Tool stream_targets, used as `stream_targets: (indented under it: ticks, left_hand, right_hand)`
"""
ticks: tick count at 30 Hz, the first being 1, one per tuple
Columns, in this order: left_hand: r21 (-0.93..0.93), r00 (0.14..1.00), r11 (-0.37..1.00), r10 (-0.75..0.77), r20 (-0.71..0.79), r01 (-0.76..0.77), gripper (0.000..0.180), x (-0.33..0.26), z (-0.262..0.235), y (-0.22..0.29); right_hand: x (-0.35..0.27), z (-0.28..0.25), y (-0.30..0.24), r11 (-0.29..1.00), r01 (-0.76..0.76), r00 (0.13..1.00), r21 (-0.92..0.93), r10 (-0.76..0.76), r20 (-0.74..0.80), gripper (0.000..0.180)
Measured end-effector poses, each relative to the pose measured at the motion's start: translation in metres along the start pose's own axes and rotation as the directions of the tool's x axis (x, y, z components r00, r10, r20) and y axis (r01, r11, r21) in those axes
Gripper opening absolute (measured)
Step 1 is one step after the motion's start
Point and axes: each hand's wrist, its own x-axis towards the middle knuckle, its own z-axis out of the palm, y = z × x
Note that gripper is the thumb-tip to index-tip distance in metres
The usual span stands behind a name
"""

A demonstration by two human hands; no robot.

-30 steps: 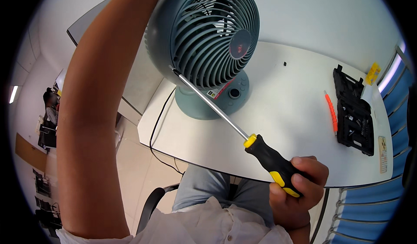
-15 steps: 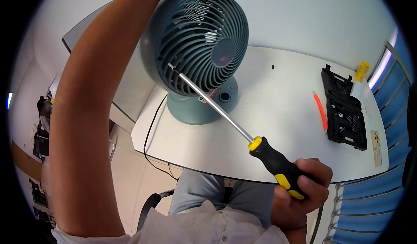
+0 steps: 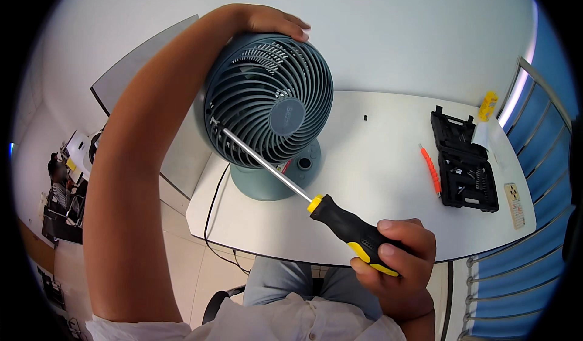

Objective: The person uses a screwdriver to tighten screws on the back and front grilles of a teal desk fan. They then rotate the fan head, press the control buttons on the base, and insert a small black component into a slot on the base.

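Gripping the screwdriver (image 3: pixel 349 230): my right hand (image 3: pixel 404 259), fingers closed round its black-and-yellow handle.
Screwdriver shaft (image 3: pixel 267 163): slanting up leftward to the lower left of the fan's (image 3: pixel 287 116) front; whether the tip touches, I cannot tell.
Fan: grey-green, standing on the white table (image 3: pixel 376 171), well left of the tool case (image 3: pixel 463 157).
Left hand (image 3: pixel 270 21): mine, unclenched, lying over the fan's top, fingertips toward its front rim.
Tool case: black, open, on the table's right side, an orange rod (image 3: pixel 430 170) just beside it.
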Motion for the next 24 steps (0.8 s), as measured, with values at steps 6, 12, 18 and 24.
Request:
stream_targets:
  ticks: [6, 12, 18, 24]
  left_hand:
    - [0.004, 0.915, 0.99, 0.134, -0.381, -0.144, 0.082, -0.052, 0.001, -0.049]
    - [-0.31, 0.891, 0.911, 0.118, -0.438, -0.273, 0.07, -0.073, 0.042, -0.061]
    - [-0.345, 0.886, 0.901, 0.084, -0.455, -0.263, 0.063, -0.072, 0.045, -0.057]
    - [-0.367, 0.889, 0.874, 0.14, -0.436, -0.318, 0.063, -0.074, 0.042, -0.062]
  right_hand:
    - [0.011, 0.002, -0.008, 0.996, 0.035, 0.999, -0.084, -0.032, 0.032, 0.057]
    - [0.036, 0.008, -0.019, 0.985, 0.045, 0.999, -0.169, -0.043, 0.011, 0.053]
    - [0.042, 0.016, -0.04, 0.97, 0.087, 0.996, -0.227, -0.086, 0.015, 0.051]
    - [0.045, 0.031, -0.04, 0.964, 0.098, 0.995, -0.246, -0.092, 0.037, 0.042]
